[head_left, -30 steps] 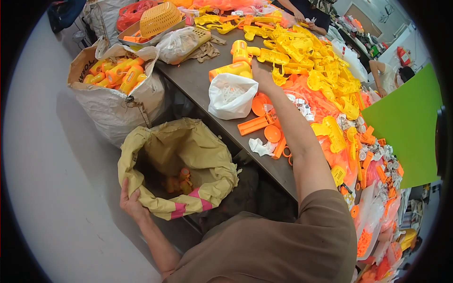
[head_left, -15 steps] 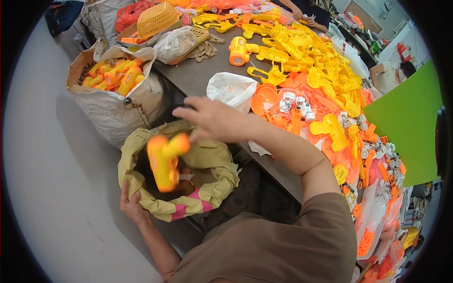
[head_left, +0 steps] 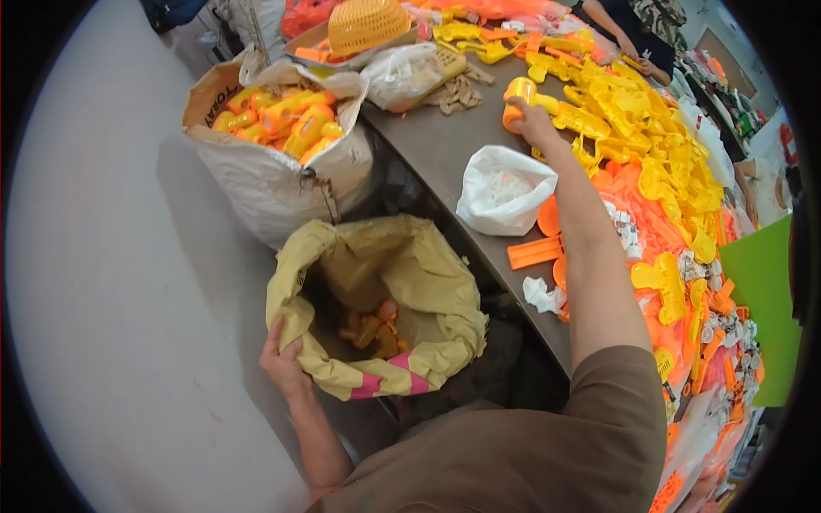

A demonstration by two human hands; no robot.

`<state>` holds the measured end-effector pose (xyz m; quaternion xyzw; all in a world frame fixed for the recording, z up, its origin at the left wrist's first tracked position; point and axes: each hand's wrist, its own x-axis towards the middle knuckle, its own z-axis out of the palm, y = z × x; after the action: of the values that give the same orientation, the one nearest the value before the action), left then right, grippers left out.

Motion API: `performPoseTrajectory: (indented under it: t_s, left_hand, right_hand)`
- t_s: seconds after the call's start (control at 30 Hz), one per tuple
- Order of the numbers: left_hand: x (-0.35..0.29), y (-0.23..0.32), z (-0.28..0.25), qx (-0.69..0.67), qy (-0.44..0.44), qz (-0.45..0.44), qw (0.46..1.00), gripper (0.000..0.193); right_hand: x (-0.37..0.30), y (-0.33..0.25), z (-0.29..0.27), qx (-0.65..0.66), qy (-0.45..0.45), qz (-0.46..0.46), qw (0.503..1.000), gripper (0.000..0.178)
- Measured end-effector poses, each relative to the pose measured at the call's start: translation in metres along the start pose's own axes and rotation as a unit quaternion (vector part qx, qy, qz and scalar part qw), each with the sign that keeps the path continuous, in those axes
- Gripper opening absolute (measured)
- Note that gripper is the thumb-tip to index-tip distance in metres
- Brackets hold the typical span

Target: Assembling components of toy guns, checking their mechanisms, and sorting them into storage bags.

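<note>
My left hand (head_left: 286,363) grips the rolled rim of a yellow-beige woven sack (head_left: 342,373) with pink stripes, fingers outside and thumb over the edge. Deep inside the sack lie several yellow-and-orange toys (head_left: 376,329), partly in shadow. Across the table my right hand (head_left: 536,124) is closed around the body of a yellow-and-orange toy shaped like a hair dryer (head_left: 520,88). Its handle points right, toward a heap of yellow plastic shell halves (head_left: 633,111). The fingertips are partly hidden behind the toy.
A white sack (head_left: 265,184) full of finished-looking toys stands behind the open one. On the dark table (head_left: 419,141) sit a white bag (head_left: 505,192) of small clear parts, orange pieces (head_left: 535,252) and a yellow basket (head_left: 368,27). Another person's hands (head_left: 637,56) show at the far side.
A toy falling over the open sack is now out of the air. My right hand has moved from above the sack to the toy on the table. My left hand still holds the rim.
</note>
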<state>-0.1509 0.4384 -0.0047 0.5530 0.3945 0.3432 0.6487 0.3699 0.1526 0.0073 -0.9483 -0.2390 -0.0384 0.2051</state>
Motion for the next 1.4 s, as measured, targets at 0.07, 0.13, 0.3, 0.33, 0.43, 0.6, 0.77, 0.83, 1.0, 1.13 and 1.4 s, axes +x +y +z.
performPoseTrajectory:
  t_s: [0.07, 0.13, 0.3, 0.33, 0.43, 0.6, 0.77, 0.83, 1.0, 1.13, 1.4]
  left_hand:
    - [-0.002, 0.004, 0.002, 0.007, 0.017, -0.012, 1.0, 0.055]
    - [0.0, 0.007, 0.005, -0.008, 0.019, -0.021, 1.0, 0.054]
    - [0.013, 0.001, 0.008, 0.01, 0.006, -0.015, 1.0, 0.052]
    - [0.013, -0.001, 0.004, 0.005, 0.004, 0.0, 1.0, 0.051]
    - [0.005, 0.001, 0.001, 0.001, 0.009, 0.013, 1.0, 0.051]
    - [0.007, -0.005, 0.001, -0.008, -0.011, 0.028, 1.0, 0.05]
    - [0.003, -0.005, -0.001, -0.014, -0.003, 0.038, 0.999, 0.05]
    - [0.005, -0.008, -0.003, -0.021, -0.01, 0.035, 0.999, 0.05]
    - [0.005, -0.011, -0.005, -0.023, -0.013, 0.036, 0.999, 0.051]
    - [0.012, -0.01, -0.001, -0.004, -0.015, 0.025, 1.0, 0.053]
    - [0.011, -0.005, 0.001, 0.071, -0.019, 0.004, 0.997, 0.055]
  right_hand:
    - [0.002, 0.008, 0.006, -0.015, 0.085, -0.045, 0.995, 0.049]
    - [0.009, 0.012, 0.003, 0.012, 0.065, -0.002, 0.998, 0.05]
    - [0.027, 0.063, -0.021, 0.081, 0.266, -0.042, 0.96, 0.05]
    - [0.025, 0.049, -0.024, 0.157, 0.284, 0.009, 0.946, 0.034]
    - [0.001, -0.021, -0.079, 0.299, 0.248, 0.14, 0.911, 0.017]
    - [-0.029, -0.044, -0.13, 0.346, 0.337, -0.036, 0.875, 0.017]
    - [-0.118, -0.161, -0.174, 0.408, 0.197, -0.193, 0.87, 0.013]
    - [-0.16, -0.204, -0.168, 0.422, 0.149, -0.243, 0.86, 0.014]
    - [-0.238, -0.248, -0.048, 0.294, 0.006, -0.369, 0.882, 0.028]
    - [-0.27, -0.225, 0.058, 0.156, -0.28, -0.144, 0.936, 0.042]
    - [-0.3, -0.084, 0.229, 0.118, -0.246, 0.348, 0.897, 0.122]
